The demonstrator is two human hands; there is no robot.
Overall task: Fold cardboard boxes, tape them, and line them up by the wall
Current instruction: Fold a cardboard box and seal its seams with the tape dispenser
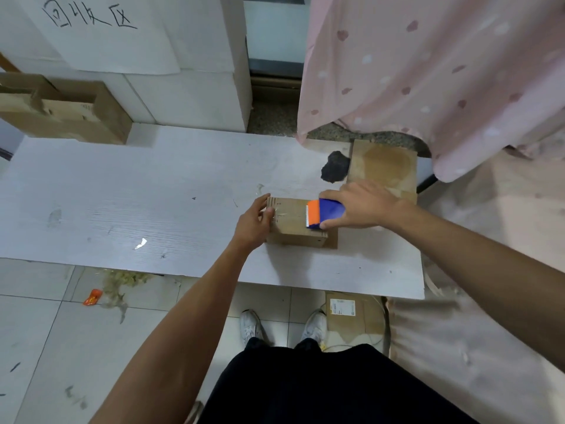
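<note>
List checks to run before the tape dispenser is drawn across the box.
1. Bracing: ok. The left hand touches the left end of the box.
2. Grip: ok. The right hand grips the tape dispenser.
3. Seating: ok. The tape dispenser appears to rest on the box top, toothed edge toward the left hand.
4. Tape stuck to the cardboard: cannot tell.
5. Path: ok. Bare box top lies between the teeth and the left hand.
6. Support: ok. The box sits on the white table, back from its near edge.
</note>
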